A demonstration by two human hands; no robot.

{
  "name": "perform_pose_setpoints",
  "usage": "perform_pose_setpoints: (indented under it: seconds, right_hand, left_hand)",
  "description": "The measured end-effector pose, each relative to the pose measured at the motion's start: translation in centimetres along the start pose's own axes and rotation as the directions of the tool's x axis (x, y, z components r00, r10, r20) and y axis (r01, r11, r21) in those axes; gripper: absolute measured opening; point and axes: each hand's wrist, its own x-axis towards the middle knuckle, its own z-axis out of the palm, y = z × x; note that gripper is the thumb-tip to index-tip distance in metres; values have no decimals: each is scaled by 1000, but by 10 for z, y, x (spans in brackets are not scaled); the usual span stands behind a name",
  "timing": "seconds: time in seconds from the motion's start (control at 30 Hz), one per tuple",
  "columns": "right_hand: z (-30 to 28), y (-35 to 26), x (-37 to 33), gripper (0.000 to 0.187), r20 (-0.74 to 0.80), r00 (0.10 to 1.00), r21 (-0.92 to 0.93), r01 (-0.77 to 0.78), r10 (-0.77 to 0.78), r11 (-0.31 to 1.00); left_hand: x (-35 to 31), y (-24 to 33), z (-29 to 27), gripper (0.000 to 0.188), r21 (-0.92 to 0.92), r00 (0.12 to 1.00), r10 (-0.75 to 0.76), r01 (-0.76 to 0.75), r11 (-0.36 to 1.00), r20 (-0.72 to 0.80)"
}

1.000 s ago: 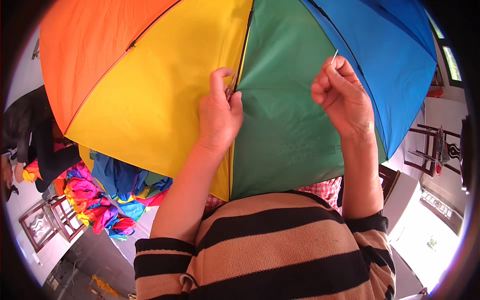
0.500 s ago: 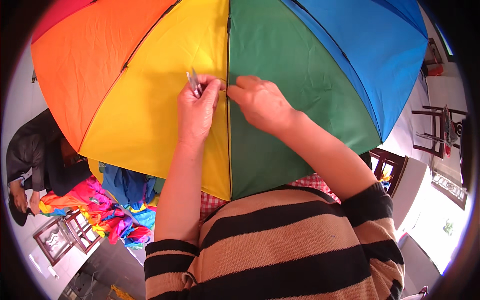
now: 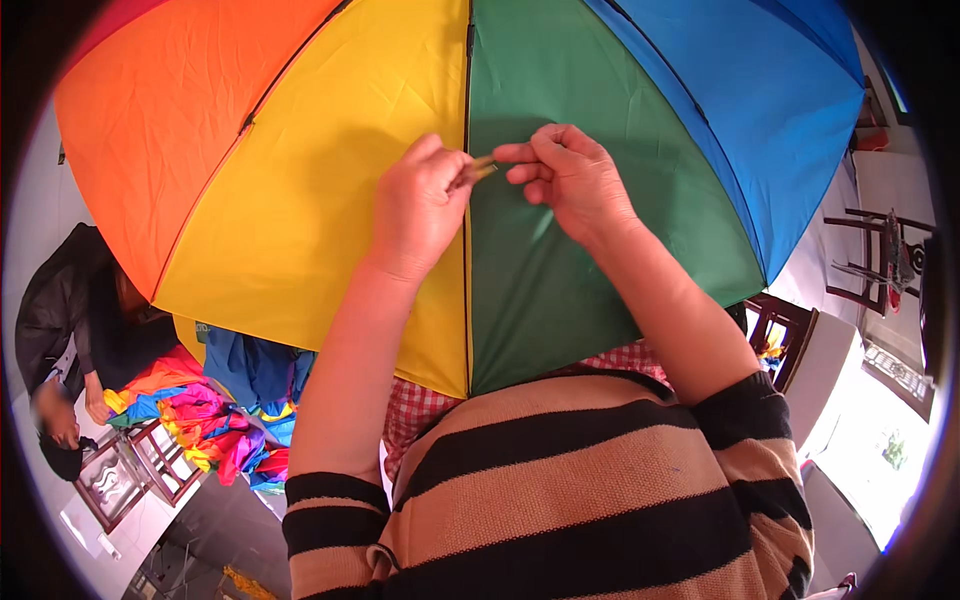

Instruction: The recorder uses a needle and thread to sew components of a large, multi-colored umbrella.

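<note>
An open umbrella [image 3: 290,250] with orange, yellow, green and blue panels spreads in front of me, its inner side with the dark ribs facing me. A thin black rib [image 3: 467,290] runs down the seam between yellow and green. Over the yellow panel, my left hand [image 3: 415,210] is closed around small thread snips [image 3: 482,168], blurred, their blades pointing right across the seam. Above the green panel, my right hand [image 3: 582,185] has thumb and forefinger pinched together close to the blade tips. Whatever is in that pinch is too small to make out.
A heap of many-coloured cloth [image 3: 215,415] lies to the left, beside a seated person in dark clothes [image 3: 60,310]. Dark wooden chairs [image 3: 885,260] stand at the right, near a bright opening [image 3: 880,450]. Red checked cloth [image 3: 405,415] shows below the umbrella.
The snips have swung from pointing up to pointing right, toward my right fingers. My right hand has moved right, away from the rib. The umbrella has shifted slightly.
</note>
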Motion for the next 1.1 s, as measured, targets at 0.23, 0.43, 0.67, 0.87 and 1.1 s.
perform_pose_setpoints:
  seconds: [0.23,0.43,0.67,0.87,1.1]
  right_hand:
    - [-36,-34,7,12,35,943,-59,333,-331,941]
    - [-42,-51,1,10,-15,933,-145,353,-359,924]
    - [-48,-49,-6,10,-19,933,-115,355,-359,928]
    - [-48,-54,-12,11,53,925,-112,379,-376,919]
    - [-91,-117,-22,11,-84,797,-254,563,-598,787]
  left_hand:
    - [-1,3,2,11,282,972,160,-205,937,173]
    - [0,9,-17,9,63,987,47,-57,996,154]
    - [22,29,-49,9,466,839,110,-400,789,533]
    - [23,37,-27,19,561,713,75,-607,563,697]
    - [11,41,-5,10,646,936,-209,-25,763,283]
